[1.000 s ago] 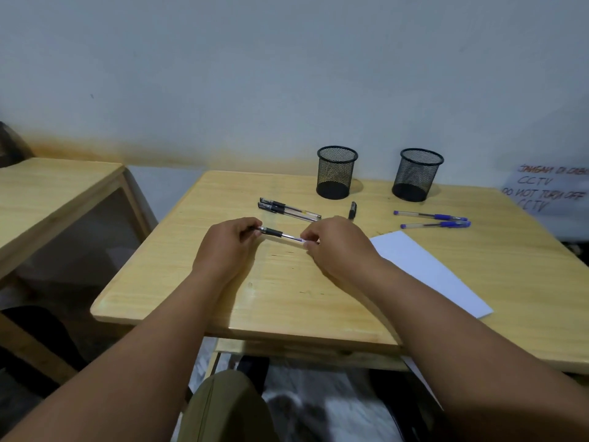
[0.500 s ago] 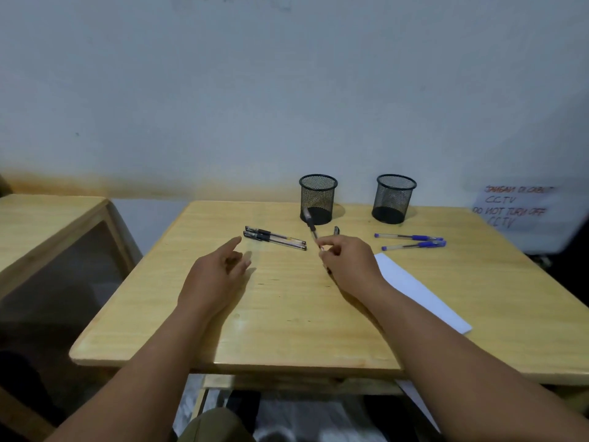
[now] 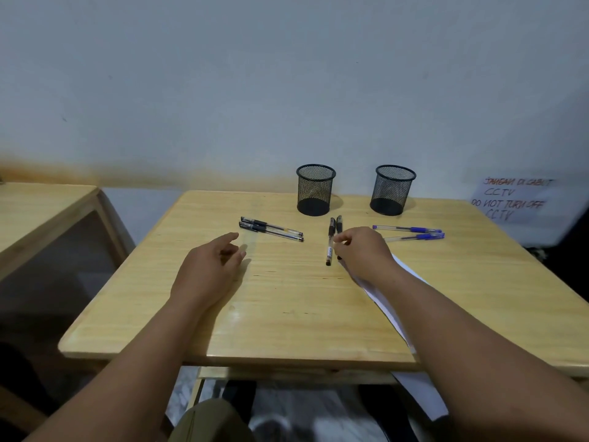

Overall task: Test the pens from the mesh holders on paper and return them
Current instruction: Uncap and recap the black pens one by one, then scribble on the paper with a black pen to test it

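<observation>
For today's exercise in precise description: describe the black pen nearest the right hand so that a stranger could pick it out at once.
Start at the left mesh holder on the wooden table. Just in front of it a black pen lies pointing toward the person, beside the right hand. Unlike the two black pens to the left, which lie crosswise, it runs nearly straight toward the person and bears a white label.
</observation>
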